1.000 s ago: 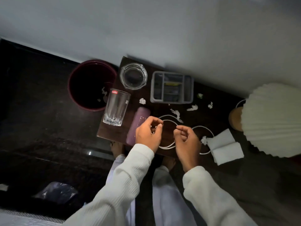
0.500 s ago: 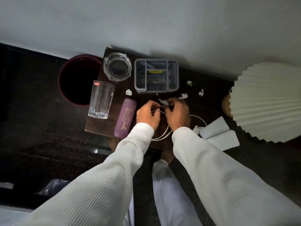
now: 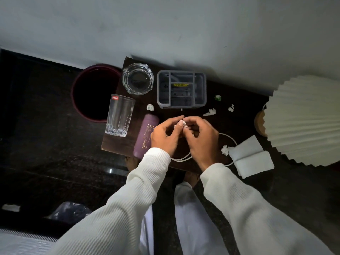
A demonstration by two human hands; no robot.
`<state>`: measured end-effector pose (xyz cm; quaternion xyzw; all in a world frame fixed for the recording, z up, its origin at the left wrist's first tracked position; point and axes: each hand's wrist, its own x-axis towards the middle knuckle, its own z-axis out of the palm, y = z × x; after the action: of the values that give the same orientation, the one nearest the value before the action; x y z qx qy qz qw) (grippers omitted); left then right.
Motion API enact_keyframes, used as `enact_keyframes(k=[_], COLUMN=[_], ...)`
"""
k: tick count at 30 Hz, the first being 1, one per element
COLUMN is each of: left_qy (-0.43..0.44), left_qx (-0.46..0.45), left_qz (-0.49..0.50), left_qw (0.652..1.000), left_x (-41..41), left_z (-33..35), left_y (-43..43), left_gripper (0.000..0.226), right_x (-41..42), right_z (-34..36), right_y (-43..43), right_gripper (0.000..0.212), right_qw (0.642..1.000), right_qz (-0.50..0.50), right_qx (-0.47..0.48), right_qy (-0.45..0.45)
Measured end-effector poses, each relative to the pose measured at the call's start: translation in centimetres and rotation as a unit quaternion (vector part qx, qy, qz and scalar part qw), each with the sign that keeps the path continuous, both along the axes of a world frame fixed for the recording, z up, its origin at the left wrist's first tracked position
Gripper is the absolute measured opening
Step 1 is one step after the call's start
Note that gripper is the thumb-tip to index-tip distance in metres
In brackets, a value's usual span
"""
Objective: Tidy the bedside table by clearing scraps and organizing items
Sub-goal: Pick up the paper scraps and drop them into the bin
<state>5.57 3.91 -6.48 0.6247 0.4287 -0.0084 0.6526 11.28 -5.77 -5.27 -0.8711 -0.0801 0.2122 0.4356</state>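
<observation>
Clearly both hands, left hand (image 3: 165, 137) and right hand (image 3: 200, 138), pinch one small white paper scrap (image 3: 181, 123) over the dark wooden counter (image 3: 117, 144); judged loosely held, it could drop among the looped white cable (image 3: 228, 138)

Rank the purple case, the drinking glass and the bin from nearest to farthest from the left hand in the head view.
1. Purple case: touching the left hand, on its left.
2. Drinking glass: farther left, at the table's edge.
3. Bin: farthest, off the table's left end.
</observation>
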Motion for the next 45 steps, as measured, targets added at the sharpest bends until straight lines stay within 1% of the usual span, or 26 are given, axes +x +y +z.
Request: enact_keyframes(k=[3,6,10,12,14,17,19,26,30,33,35,37,40,43,45], left_qy=[-0.012,-0.024,-0.056,-0.063,-0.058,-0.036,-0.012,0.135,0.17,0.184,0.177,0.167,0.141,0.05,-0.019], left_qx=[0.007,0.014,0.03,0.029,0.046,0.044,0.054,0.109,0.098,0.105,0.094,0.098,0.156,0.175,0.2], left_qz=[0.014,0.03,0.069,0.102,0.126,0.146,0.15,0.134,0.136,0.109,0.108,0.107,0.094,0.072,0.028], left_qw=[1.0,0.999,0.996,0.992,0.989,0.988,0.987,0.976,0.971,0.971,0.974,0.975,0.973,0.981,0.979], left_x=[-1.1,-1.8,-2.3,-2.5,-2.7,-2.8,-2.6,-3.0,-3.3,-3.5,-3.6,-3.7,-3.1,-2.3,-1.6], left_z=[0.6,1.4,2.4,2.7,2.5,1.8,0.8,-3.8,-6.0,-7.0,-7.3,-6.9,-4.4,-0.7,1.4], left_y=[1.8,4.2,8.6,11.3,14.4,18.5,20.7,27.1,28.6,28.8,28.5,27.9,25.8,22.7,20.1], left_gripper=[0.017,0.016,0.014,0.014,0.014,0.013,0.013,0.013,0.012,0.022,0.025,0.024,0.018,0.016,0.015], right_x=[-0.5,-1.0,-1.5,-1.6,-1.7,-2.1,-2.4,-3.3,-3.4,-3.3,-3.2,-3.2,-3.2,-3.3,-3.4], right_z=[1.0,1.7,1.6,1.1,0.6,0.1,0.0,-0.8,-1.5,-1.9,-2.1,-2.2,-2.2,-1.8,-1.5], right_y=[1.5,2.9,4.6,5.3,6.3,7.6,8.4,11.2,11.8,11.9,11.8,11.7,11.2,10.5,9.7], right_gripper=[0.027,0.031,0.024,0.018,0.017,0.02,0.021,0.02,0.019,0.019,0.019,0.019,0.02,0.022,0.023], right_qw=[0.995,0.991,0.995,0.998,1.0,0.997,0.995,0.995,0.994,0.994,0.993,0.993,0.994,0.994,0.995], right_qz=[-0.028,-0.022,-0.025,-0.016,0.012,0.053,0.06,0.038,0.026,0.016,0.002,-0.011,-0.017,-0.015,-0.016], right_qx=[0.075,0.107,0.074,0.034,-0.014,-0.061,-0.077,-0.09,-0.103,-0.11,-0.114,-0.116,-0.11,-0.105,-0.1], right_qy=[0.059,0.074,0.064,0.045,0.021,-0.01,-0.017,0.001,0.002,-0.006,-0.007,-0.006,-0.007,-0.009,-0.006])
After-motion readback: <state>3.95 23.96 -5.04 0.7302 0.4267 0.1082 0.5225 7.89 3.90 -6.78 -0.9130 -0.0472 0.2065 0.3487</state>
